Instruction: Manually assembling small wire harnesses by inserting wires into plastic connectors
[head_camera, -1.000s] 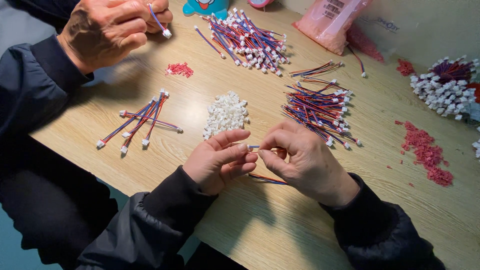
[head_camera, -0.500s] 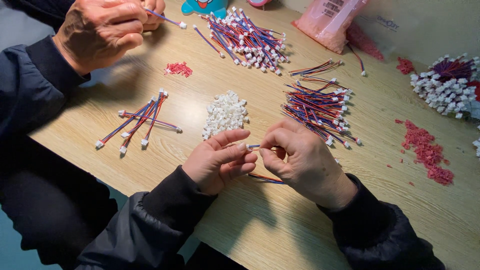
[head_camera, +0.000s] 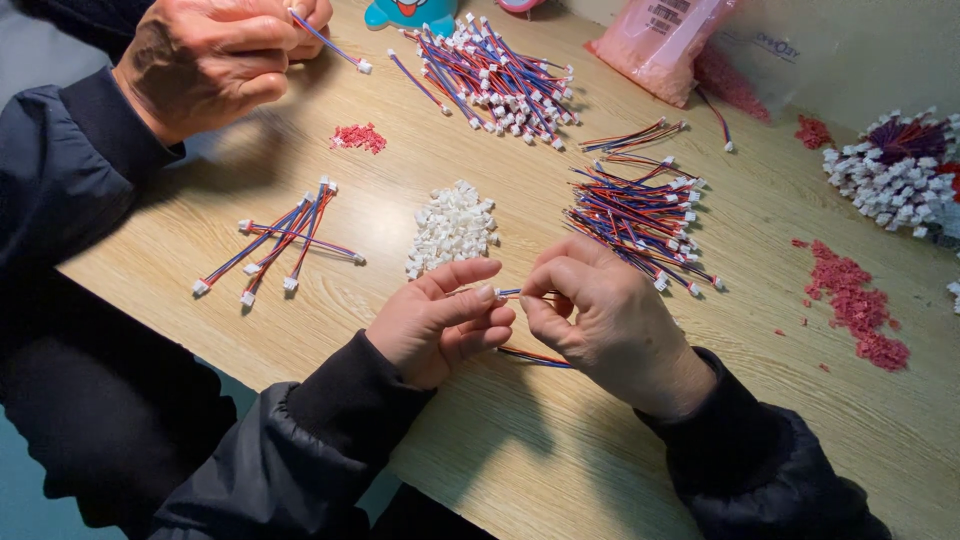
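Left hand (head_camera: 440, 320) and right hand (head_camera: 600, 315) pinch opposite ends of a red-and-blue wire lead (head_camera: 512, 294) (lying crosswise between them) above the tabletop (head_camera: 560, 440).

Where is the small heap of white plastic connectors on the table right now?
In the head view, the heap of white connectors lies mid-table, just above the person's left hand, between the small wire bundle on the left and the larger wire pile on the right.

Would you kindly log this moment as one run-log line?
left hand: pinching wire | right hand: pinching same wire | white connectors: piled beyond hands | table: wooden
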